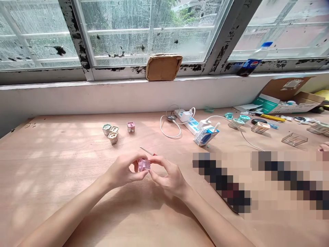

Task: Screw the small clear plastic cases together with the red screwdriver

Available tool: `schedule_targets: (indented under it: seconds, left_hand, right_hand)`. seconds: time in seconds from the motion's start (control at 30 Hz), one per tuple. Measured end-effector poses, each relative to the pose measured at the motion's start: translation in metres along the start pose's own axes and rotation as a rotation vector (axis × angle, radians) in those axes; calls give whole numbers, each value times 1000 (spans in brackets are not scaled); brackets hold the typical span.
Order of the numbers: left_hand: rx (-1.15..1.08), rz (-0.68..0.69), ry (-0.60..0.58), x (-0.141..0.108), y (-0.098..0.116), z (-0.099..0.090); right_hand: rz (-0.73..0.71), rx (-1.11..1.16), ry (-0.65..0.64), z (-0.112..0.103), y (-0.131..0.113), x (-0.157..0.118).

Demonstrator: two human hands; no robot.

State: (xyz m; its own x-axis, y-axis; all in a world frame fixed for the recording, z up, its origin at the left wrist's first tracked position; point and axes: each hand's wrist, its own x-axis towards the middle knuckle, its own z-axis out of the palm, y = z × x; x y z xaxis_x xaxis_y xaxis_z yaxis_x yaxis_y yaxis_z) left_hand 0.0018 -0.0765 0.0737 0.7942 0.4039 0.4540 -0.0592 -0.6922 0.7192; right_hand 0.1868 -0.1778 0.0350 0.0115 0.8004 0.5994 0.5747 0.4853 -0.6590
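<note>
- I read L hand [123, 170]: fingers together, clamped on pink plastic cube [144, 165] from its left side.
- I read R hand [170, 177]: fingertips [156, 161] pinched on same cube from right side.
- Cube loc: held between both hands, above plywood table [51, 164], approx. centre of view.
- Small screwdriver [147, 151], red handle: just beyond cube, tip pointing left; contact w/ R hand can't be confirmed.
- Further fwd, L of centre: 3 beige cubes [112, 132] in tight group; pink cube [131, 127] just to their R.
- R of centre: power strip [186, 120] w/ white cables; milk carton [206, 134] beside it; clear plastic case [294, 139] further R.
</note>
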Motion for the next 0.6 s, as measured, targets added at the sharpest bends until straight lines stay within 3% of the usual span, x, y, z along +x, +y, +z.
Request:
schedule_targets:
  seconds: [0.3, 0.6]
  left_hand:
    - [22, -61, -80, 1, 6, -6]
    - [64, -85, -29, 0, 5, -5]
  right_hand:
    - [-22, -7, -5, -2, -1, 4]
    - [-17, -16, 11, 0, -2, 3]
